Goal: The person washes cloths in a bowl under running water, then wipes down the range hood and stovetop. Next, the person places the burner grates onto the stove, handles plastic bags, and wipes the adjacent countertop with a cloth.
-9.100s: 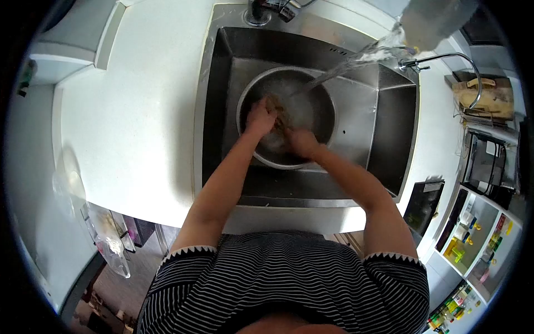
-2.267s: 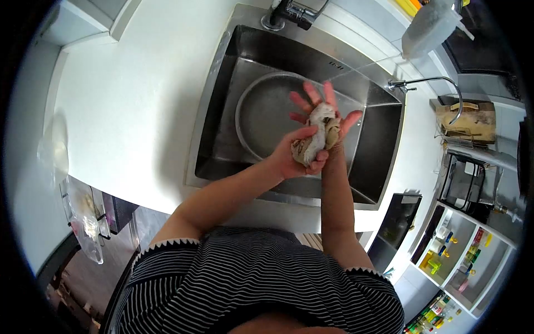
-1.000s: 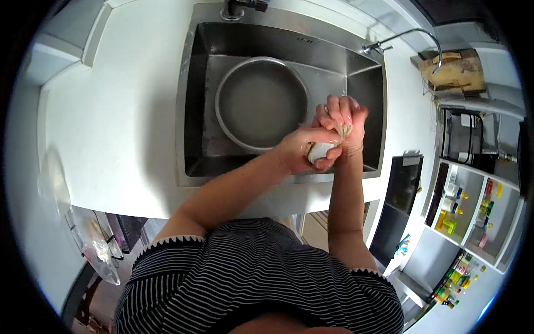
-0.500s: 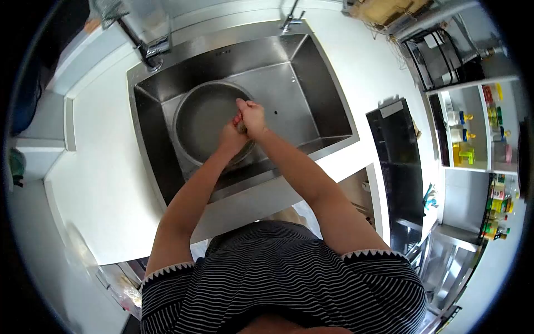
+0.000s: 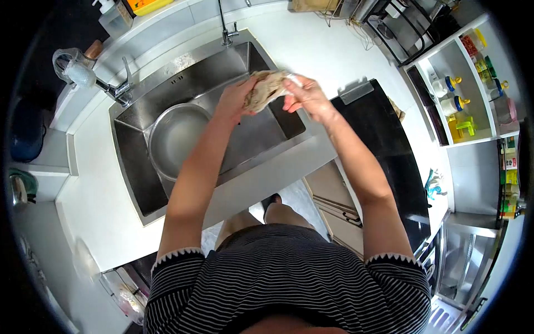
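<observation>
A crumpled beige cloth (image 5: 265,92) is stretched between my two hands, above the right part of the sink. My left hand (image 5: 238,99) grips its left end, fingers partly hidden behind the fabric. At the other end, my right hand (image 5: 309,98) pinches the cloth between thumb and fingers, close to the sink's right rim. Below and to the left, a round metal basin (image 5: 177,139) with cloudy water sits in the stainless steel sink (image 5: 245,146), apart from both hands.
Behind the sink stand a faucet (image 5: 121,93) and a slim second tap (image 5: 227,37). A black cooktop (image 5: 384,161) lies to the right on the white counter (image 5: 89,195). Farther right, a shelf (image 5: 473,136) holds bottles and jars. A soap bottle (image 5: 115,21) stands at the back left.
My hands have lifted from over the basin and moved right. The cloth, bunched tightly in them before, is now partly opened out. The view has shifted to the right.
</observation>
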`<state>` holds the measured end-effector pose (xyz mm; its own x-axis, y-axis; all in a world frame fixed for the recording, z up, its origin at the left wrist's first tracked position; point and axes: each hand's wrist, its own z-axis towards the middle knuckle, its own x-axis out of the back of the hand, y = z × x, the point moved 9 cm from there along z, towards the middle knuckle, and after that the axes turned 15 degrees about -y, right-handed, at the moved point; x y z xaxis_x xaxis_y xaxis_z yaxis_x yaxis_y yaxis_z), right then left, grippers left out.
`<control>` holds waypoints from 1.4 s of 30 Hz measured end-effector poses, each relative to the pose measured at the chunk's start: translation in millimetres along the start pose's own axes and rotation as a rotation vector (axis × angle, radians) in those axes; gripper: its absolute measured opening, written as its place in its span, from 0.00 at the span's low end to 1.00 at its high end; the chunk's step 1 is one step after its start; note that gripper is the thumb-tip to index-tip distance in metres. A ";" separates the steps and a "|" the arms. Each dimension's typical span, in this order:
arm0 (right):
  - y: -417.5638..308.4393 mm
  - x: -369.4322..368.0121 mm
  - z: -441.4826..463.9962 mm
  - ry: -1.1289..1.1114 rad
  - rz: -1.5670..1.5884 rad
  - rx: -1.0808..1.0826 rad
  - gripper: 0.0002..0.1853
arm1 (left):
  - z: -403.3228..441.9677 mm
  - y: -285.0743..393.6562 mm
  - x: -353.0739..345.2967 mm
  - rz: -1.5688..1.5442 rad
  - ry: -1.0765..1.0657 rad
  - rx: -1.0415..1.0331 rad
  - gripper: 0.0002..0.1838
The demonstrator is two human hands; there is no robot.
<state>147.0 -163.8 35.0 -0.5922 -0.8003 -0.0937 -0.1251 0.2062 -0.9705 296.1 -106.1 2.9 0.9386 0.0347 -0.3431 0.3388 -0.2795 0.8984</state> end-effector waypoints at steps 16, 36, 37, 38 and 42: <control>-34.9 161.4 -60.2 0.535 -0.850 -0.214 0.40 | 61.4 48.6 -60.7 -0.484 -0.127 -0.358 0.18; -16.4 127.9 -308.6 0.924 -0.007 0.158 0.20 | 49.5 47.9 -203.7 -0.333 -0.497 -0.248 0.16; -15.9 132.2 -326.8 0.971 -0.021 0.160 0.20 | 41.7 49.7 -222.1 -0.252 -0.542 -0.233 0.16; -14.5 135.6 -352.8 1.031 -0.037 0.158 0.20 | 32.4 46.7 -245.2 -0.174 -0.599 -0.215 0.16; -21.7 114.0 -406.9 0.873 0.380 0.622 0.19 | -41.5 -24.3 -324.2 0.594 -1.206 0.188 0.20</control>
<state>-241.7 -30.4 135.9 -0.8901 -0.0295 -0.4547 0.4533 -0.1584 -0.8771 -13.7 -70.8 103.7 0.2654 -0.9636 -0.0318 -0.1984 -0.0868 0.9763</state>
